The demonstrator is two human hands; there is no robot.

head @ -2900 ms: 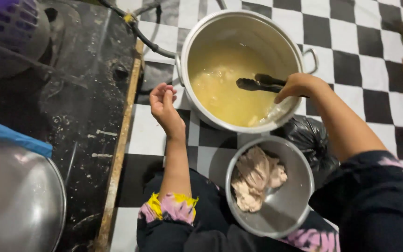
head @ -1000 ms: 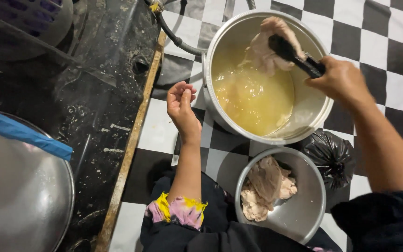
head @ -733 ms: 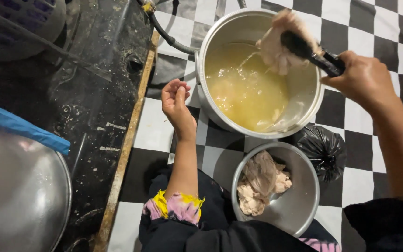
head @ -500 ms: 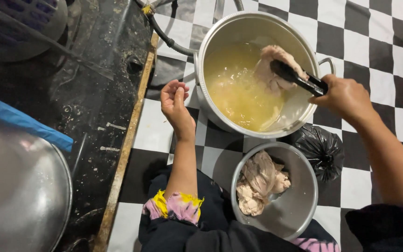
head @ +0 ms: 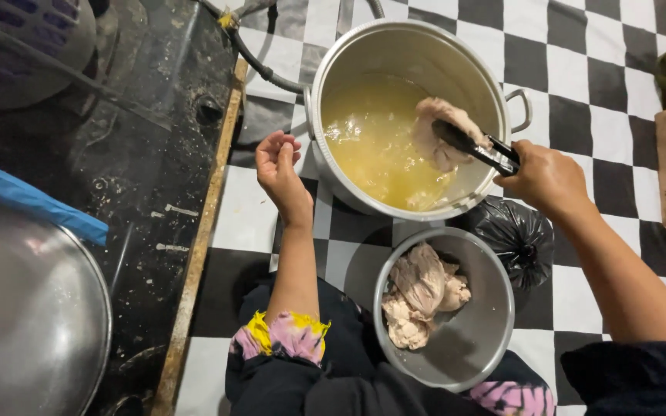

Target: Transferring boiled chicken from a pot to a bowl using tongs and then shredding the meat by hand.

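The meat piece (head: 445,131), pinched in black tongs (head: 475,148), has come lower and nearer, now over the pot (head: 333,77) by the right hand (head: 545,179)'s closed fingers. Left hand (head: 279,166) hovers loosely curled, empty. Bowl (head: 464,347) below holds more.

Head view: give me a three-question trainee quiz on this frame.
1. True or false: the tongs grip a piece of meat over the pot.
2. Which hand holds the tongs?
3. The bowl holds: A) broth B) meat pieces C) nothing.

Key: 1 true. 2 the right hand; the left hand is empty beside the pot. 3 B.
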